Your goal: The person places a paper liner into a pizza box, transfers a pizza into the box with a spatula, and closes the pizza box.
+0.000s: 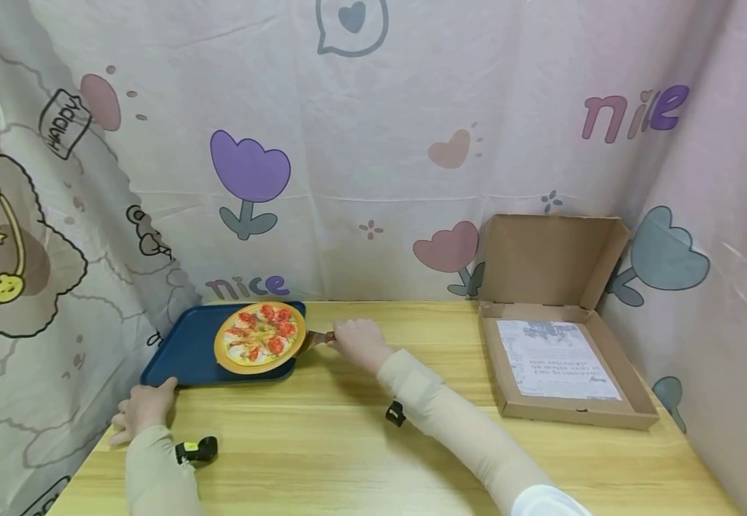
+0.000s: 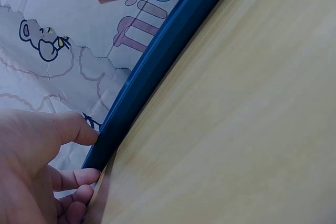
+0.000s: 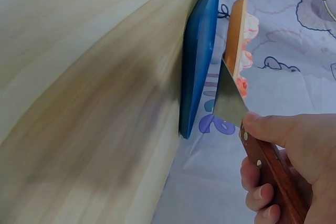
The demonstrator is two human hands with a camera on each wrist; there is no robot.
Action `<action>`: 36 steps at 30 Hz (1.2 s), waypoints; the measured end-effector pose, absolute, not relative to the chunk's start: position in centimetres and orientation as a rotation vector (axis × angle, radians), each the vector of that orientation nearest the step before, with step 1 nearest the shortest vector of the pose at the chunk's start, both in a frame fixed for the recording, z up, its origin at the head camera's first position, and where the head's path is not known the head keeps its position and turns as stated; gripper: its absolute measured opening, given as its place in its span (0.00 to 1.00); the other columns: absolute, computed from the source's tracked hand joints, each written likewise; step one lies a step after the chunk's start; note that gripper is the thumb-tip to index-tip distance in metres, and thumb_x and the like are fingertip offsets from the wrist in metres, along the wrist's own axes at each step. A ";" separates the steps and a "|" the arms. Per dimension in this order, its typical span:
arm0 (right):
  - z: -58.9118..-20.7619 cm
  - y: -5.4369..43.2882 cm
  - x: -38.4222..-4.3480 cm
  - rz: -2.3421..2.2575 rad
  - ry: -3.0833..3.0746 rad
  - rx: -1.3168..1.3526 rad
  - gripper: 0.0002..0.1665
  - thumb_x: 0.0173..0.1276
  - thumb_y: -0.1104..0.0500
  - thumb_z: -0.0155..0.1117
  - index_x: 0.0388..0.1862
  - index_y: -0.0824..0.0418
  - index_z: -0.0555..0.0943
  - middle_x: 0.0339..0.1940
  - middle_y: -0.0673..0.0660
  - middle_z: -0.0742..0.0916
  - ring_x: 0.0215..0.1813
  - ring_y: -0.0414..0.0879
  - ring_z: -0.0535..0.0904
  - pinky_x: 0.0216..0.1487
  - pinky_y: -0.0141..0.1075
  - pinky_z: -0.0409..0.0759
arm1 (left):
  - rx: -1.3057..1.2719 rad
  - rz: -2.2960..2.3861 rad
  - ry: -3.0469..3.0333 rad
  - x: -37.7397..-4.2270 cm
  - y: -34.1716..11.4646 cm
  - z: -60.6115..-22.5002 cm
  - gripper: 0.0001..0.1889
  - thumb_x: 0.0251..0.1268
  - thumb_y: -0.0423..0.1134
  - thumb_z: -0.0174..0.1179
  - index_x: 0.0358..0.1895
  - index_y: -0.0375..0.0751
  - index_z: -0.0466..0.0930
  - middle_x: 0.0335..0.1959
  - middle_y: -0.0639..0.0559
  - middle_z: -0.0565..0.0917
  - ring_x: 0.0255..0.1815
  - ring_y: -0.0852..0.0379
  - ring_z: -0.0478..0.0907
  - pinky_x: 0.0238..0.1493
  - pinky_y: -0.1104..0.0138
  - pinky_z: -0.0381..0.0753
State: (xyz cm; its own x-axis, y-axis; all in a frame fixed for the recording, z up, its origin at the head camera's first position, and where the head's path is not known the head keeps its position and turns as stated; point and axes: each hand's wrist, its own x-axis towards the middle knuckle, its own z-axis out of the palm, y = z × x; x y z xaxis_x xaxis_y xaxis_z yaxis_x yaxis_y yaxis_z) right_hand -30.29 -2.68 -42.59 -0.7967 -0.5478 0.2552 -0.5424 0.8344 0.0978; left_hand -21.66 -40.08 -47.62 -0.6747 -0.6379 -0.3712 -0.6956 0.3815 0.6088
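Note:
My right hand (image 1: 362,344) grips the brown wooden handle (image 3: 273,169) of a metal spatula (image 3: 229,98), thumb laid along its top. On the blade rests a round toy pizza (image 1: 260,337) with red and white topping, raised above the dark blue tray (image 1: 186,351); the right wrist view shows a gap between pizza and tray. My left hand (image 1: 146,410) holds the tray's near left corner, its thumb on the rim and its index finger against the outer edge in the left wrist view.
An open cardboard box (image 1: 631,383) stands at the right of the wooden table (image 1: 321,444), its lid (image 1: 541,258) upright at the back and a printed white sheet (image 1: 556,362) inside. A patterned curtain (image 1: 360,158) hangs behind and at both sides.

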 end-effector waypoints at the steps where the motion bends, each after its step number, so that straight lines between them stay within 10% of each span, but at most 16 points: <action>1: -42.5 -2.5 -30.2 -0.026 -2.742 0.834 0.20 0.70 0.38 0.56 0.30 0.52 0.77 0.20 0.46 0.80 0.19 0.39 0.70 0.15 0.30 0.66 | -1.232 1.180 2.549 -21.7 -40.2 -47.7 0.49 0.69 0.67 0.38 0.74 0.23 0.41 0.70 0.15 0.37 0.72 0.18 0.28 0.64 0.24 0.33; 36: -42.1 4.2 -28.2 0.013 -2.622 0.846 0.20 0.68 0.41 0.61 0.29 0.55 0.75 0.18 0.49 0.80 0.18 0.41 0.73 0.15 0.31 0.67 | -1.200 1.182 2.540 -21.7 -40.3 -47.5 0.51 0.68 0.68 0.37 0.74 0.24 0.38 0.71 0.15 0.31 0.73 0.19 0.24 0.64 0.25 0.32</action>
